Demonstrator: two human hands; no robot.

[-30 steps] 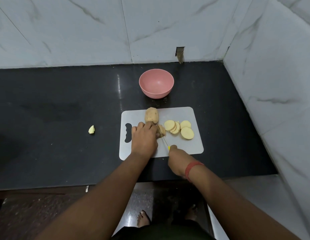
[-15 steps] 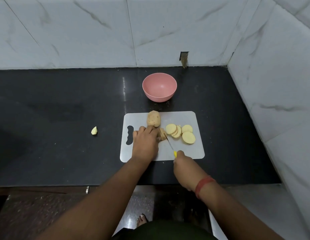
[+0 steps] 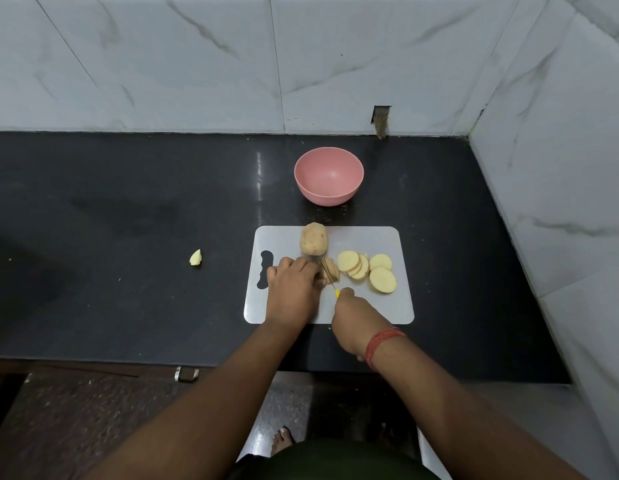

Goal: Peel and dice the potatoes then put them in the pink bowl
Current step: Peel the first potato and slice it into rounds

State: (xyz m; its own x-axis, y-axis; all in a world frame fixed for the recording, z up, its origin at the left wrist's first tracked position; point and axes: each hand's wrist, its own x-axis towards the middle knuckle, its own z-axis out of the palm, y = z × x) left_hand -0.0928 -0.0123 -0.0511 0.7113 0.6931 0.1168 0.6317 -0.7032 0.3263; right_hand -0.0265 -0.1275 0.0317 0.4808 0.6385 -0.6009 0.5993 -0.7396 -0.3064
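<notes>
On the white cutting board (image 3: 387,306) my left hand (image 3: 292,289) holds down a partly sliced potato (image 3: 331,270). My right hand (image 3: 358,318) grips a yellow-handled knife (image 3: 330,282) whose blade is in that potato. A whole unpeeled potato (image 3: 314,239) lies just behind my left hand. Several round potato slices (image 3: 367,270) lie to the right of the blade. The pink bowl (image 3: 329,175) stands empty behind the board.
A small potato piece (image 3: 195,258) lies on the black counter (image 3: 128,220) to the left. Marble walls close off the back and the right side. The counter's front edge runs under my forearms, with a bare foot on the floor below.
The knife blade has moved back onto the held potato beside my left fingers. The camera has shifted slightly; the slices and the bowl have stayed put.
</notes>
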